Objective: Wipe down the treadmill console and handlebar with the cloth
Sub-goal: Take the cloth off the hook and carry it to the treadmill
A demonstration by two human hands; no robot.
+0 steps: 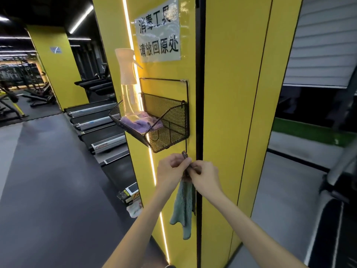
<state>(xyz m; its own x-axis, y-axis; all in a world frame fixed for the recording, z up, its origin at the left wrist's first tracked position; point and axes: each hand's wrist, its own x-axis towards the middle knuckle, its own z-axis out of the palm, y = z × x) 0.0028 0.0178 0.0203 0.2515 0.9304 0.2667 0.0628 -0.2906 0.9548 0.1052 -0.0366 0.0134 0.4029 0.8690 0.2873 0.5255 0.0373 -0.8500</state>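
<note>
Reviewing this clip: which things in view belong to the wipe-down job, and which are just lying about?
Job: green cloth, hanging under the wire basket, pinched at its top by left hand and right hand; treadmills in a row at left.
Lying about: spray bottle and purple cloths in that basket; sign on the pillar; small box at its foot.
</note>
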